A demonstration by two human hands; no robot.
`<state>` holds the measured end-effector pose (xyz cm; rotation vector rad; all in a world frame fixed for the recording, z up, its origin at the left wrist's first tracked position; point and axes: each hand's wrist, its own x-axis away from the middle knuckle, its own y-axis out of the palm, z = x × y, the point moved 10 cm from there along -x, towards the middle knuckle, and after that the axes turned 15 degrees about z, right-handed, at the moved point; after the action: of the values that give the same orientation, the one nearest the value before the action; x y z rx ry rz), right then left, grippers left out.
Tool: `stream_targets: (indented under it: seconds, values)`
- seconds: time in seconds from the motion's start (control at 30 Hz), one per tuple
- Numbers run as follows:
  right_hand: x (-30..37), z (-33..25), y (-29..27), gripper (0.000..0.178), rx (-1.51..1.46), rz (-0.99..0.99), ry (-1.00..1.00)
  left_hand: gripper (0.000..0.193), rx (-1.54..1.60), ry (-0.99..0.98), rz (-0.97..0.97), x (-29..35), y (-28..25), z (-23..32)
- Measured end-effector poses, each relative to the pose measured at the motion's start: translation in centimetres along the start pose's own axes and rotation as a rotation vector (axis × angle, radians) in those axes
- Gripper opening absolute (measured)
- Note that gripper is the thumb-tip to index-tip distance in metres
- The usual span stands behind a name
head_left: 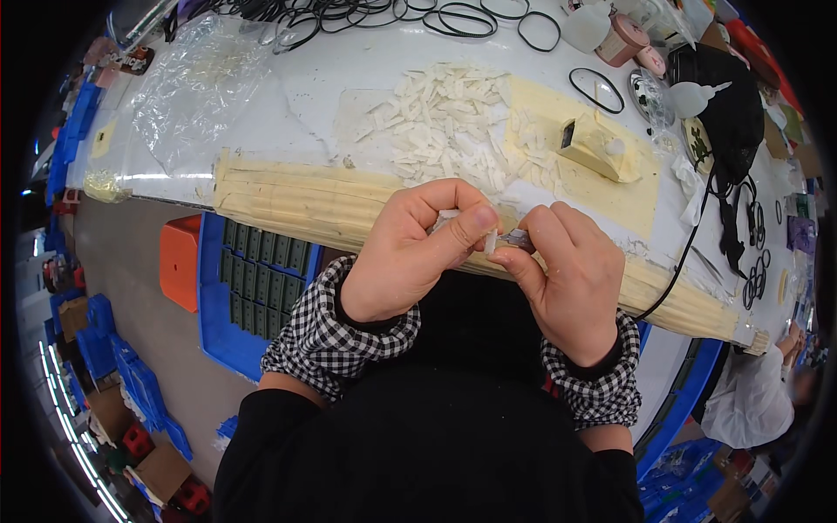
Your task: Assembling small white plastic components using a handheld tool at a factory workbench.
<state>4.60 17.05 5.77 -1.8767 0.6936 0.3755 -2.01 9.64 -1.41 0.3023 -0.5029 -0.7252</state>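
Note:
Close together at the table's front edge, both of my hands are closed in pinches. Between thumb and fingers, my left hand (414, 248) grips small white pieces, one of them a short strip (491, 242) that points toward the right hand. My right hand (571, 275) pinches a small flat grey piece (520, 238), perhaps a blade; its fingers cover most of it. Just beyond the hands lies a loose pile of thin white strips (449, 118). Right of the pile, a block wrapped in cream tape (602, 150) rests on a cream-taped patch (641, 196) of the tabletop.
Cream tape (296, 196) pads the front edge. Clear plastic film (196, 87) lies left, black rubber rings (462, 19) along the back. White squeeze bottles (693, 98) and a black bag (719, 113) stand right. Below left are a blue crate (209, 296) of dark green parts and an orange stool (180, 264).

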Motion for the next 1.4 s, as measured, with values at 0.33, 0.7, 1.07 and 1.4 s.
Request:
stream_targets:
  seconds: [0.33,0.7,1.07,1.4]
  values:
    - [0.0,0.0,0.1,0.033,0.005,-0.007,-0.005,0.016,-0.101,0.08,0.038,-0.1,-0.3,0.5]
    - [0.6,1.6,1.0,0.029,-0.184,-0.099,0.179,0.017,-0.18,0.135,0.169,0.0,-1.3,1.0]
    - [0.6,3.8,0.9,0.02,-0.13,0.059,0.266,0.016,-0.162,0.161,0.255,-0.3,-2.8,1.6]
    - [0.4,3.2,2.3,0.023,-0.083,0.023,0.166,0.024,0.6,-0.14,-0.032,-1.8,-2.9,0.8]
